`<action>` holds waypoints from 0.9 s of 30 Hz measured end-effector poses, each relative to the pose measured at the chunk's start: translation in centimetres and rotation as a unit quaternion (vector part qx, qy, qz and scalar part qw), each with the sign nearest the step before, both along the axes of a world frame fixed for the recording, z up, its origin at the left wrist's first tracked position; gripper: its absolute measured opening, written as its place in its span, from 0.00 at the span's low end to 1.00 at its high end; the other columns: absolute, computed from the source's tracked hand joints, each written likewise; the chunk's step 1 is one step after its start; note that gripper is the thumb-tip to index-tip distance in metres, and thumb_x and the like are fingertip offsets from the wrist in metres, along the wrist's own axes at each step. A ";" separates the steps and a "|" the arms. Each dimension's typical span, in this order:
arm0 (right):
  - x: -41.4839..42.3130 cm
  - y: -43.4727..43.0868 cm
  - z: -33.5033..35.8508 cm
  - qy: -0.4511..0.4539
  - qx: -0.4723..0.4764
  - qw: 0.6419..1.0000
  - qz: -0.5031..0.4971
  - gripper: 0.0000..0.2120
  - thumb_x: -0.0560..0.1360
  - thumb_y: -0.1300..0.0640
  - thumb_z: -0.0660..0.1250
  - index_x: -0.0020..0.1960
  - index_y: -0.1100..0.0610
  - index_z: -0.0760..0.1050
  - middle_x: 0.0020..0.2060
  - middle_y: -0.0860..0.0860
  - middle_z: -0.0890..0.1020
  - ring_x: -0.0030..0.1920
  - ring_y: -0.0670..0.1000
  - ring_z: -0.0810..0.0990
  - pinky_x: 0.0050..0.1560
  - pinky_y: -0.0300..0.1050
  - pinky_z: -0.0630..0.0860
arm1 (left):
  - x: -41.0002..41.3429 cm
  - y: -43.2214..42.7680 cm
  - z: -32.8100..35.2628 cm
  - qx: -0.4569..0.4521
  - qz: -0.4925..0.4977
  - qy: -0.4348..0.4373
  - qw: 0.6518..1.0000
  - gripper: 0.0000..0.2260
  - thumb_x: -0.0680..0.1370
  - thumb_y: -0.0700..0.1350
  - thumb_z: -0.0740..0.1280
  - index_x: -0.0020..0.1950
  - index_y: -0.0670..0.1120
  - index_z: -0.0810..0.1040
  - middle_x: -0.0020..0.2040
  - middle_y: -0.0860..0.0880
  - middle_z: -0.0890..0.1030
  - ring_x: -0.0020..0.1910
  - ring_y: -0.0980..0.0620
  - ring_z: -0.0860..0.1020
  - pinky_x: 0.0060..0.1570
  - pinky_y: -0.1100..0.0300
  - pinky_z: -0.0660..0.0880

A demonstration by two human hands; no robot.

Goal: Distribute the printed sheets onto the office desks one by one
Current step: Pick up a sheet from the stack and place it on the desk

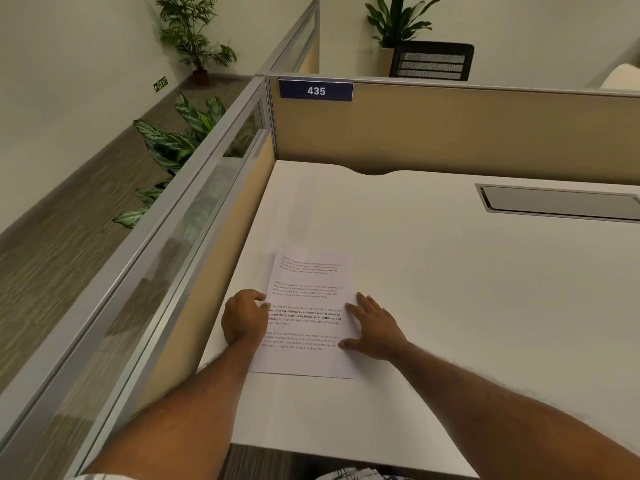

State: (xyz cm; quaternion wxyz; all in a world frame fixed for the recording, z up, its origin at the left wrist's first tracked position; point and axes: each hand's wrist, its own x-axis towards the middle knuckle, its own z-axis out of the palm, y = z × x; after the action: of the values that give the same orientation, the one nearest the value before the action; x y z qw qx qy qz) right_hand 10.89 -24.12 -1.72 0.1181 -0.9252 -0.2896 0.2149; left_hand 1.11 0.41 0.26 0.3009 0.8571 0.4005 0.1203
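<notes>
A printed sheet (308,317) with several paragraphs of text lies flat on the white desk (450,289), near its left front part. My left hand (244,318) is at the sheet's left edge, fingers curled, and pinches that edge. Over the right edge, my right hand (372,329) rests flat with straight fingers spread and the thumb on the paper. Both forearms reach in from the bottom of the view.
Beige partition walls (450,133) close the desk at the back and left; a blue label reading 435 (316,90) hangs on the back one. A grey cable hatch (561,202) sits at the desk's right rear. Potted plants (180,133) stand in the carpeted aisle on the left.
</notes>
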 end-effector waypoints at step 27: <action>1.0 -6.4 2.9 0.219 0.330 0.853 -0.341 0.41 0.72 0.42 0.73 0.76 0.58 0.58 0.56 0.53 0.80 0.55 0.52 0.80 0.57 0.47 0.76 | 3.6 -2.8 0.4 -0.237 -0.137 -0.131 0.953 0.04 0.78 0.38 0.68 0.52 0.44 0.81 0.47 0.50 0.82 0.45 0.53 0.80 0.46 0.61 0.75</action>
State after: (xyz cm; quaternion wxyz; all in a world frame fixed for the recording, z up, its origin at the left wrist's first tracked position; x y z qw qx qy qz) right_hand 11.89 -30.49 1.19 0.5426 -0.8016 0.0232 0.2499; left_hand 4.68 -2.38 0.63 0.5585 0.7846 0.2535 0.0907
